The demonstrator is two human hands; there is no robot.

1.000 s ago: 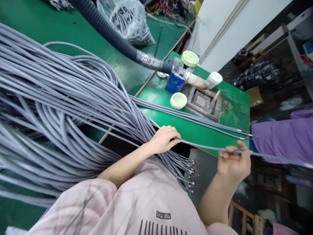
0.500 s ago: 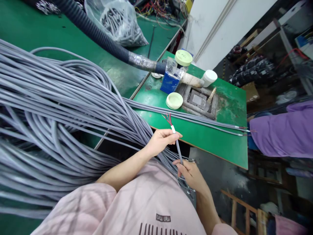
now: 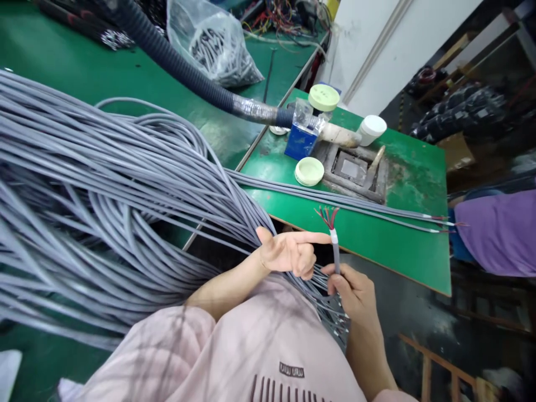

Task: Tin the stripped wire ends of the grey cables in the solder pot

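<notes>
A grey cable stands nearly upright in the grip of my right hand, between thumb and fingers. Its top end has a white band, and several thin red and dark wires fan out above it. My left hand is turned palm up, its index finger stretched out to the white band and seemingly touching it. The thumb stands apart and the other fingers are curled, with nothing seen in them. A large bundle of grey cables lies to the left, and more cable ends hang below my hands.
Several cables run across the green table past a square metal pot. Near it are a pale green lid, a blue box, a white cup and a black hose. A purple sleeve is at right.
My left hand has let go of the cable and turned palm up, pointing its index finger at the white band. My right hand still holds the cable, now further right in view.
</notes>
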